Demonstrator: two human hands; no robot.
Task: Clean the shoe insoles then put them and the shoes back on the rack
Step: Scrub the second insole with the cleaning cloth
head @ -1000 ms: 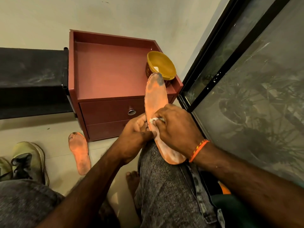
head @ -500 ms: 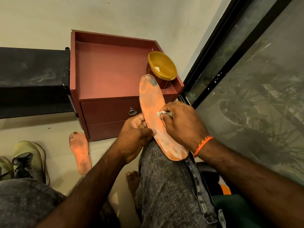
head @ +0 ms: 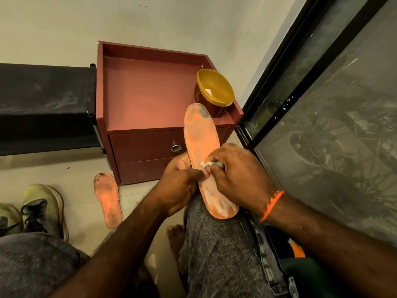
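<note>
Nearest: two knees in grey denim; the right knee (head: 223, 244) carries the work.

Item 1. Orange insole (head: 202, 145), lying lengthwise on the right knee, heel end near the person, toe end raised toward the cabinet. Surface streaked pale, with a dark smudge at the toe.

Item 2. Left hand (head: 178, 186), fingers curled round the insole's left edge at mid-length, thumb across the top, gripping it.

Item 3. Right hand (head: 238, 177), fingers bent and bunched, pinching a small white wad (head: 209, 164) and pressing it onto the insole's middle. An orange thread band (head: 271, 206) circles the wrist.

Item 4. Bare foot (head: 176, 237) on the floor between the knees.

Item 5. Second orange insole (head: 108, 201), flat on the pale floor, left of the hands, just in front of the cabinet.

Item 6. Yellow-green shoes (head: 43, 209), with dark tongue and laces, on the floor at far left.

Item 7. Red-brown cabinet (head: 146, 95) with drawer and round metal knob (head: 176, 147), against the wall.

Item 8. Yellow-rimmed tub (head: 214, 89), open, tilted, on the cabinet's right front corner, something white inside.

Item 9. Black shelf (head: 43, 100), left of the cabinet.
</note>
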